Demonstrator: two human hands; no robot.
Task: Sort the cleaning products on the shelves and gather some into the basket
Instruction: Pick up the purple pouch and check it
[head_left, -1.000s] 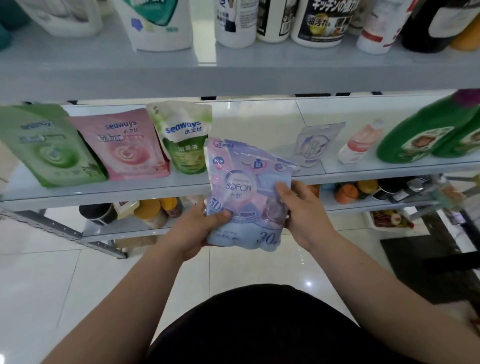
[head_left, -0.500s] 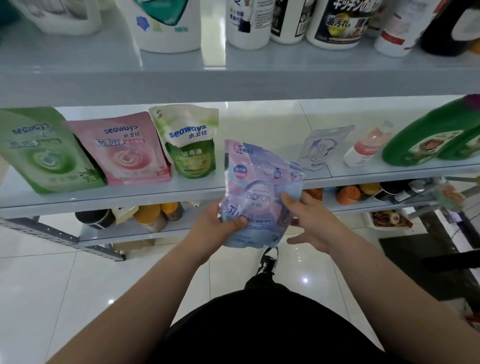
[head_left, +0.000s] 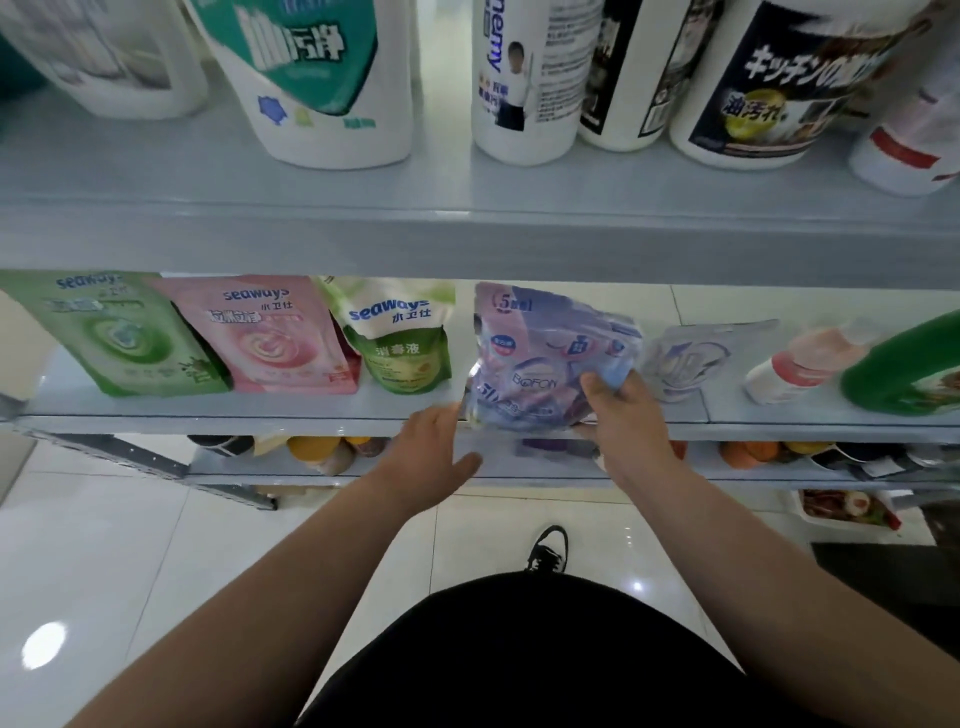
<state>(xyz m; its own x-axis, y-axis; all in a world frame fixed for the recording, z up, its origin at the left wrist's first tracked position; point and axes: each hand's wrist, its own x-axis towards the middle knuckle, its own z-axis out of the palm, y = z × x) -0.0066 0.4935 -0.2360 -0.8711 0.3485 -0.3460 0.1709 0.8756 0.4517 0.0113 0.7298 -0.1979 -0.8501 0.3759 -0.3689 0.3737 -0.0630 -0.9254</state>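
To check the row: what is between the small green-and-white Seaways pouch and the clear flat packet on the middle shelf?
In the head view, the purple plastic Bofon pouch is there, held by the right hand.

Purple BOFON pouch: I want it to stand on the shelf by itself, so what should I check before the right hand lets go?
1. Right hand grips the purple pouch: ok.
2. Left hand clear of it, fingers straight: ok.
3. Free slot between the white-green seaways pouch and the clear pouch: ok.
4. Pouch base fully on the middle shelf: cannot tell, it is at the front edge.
5. Pouch upright: not ok, it tilts.
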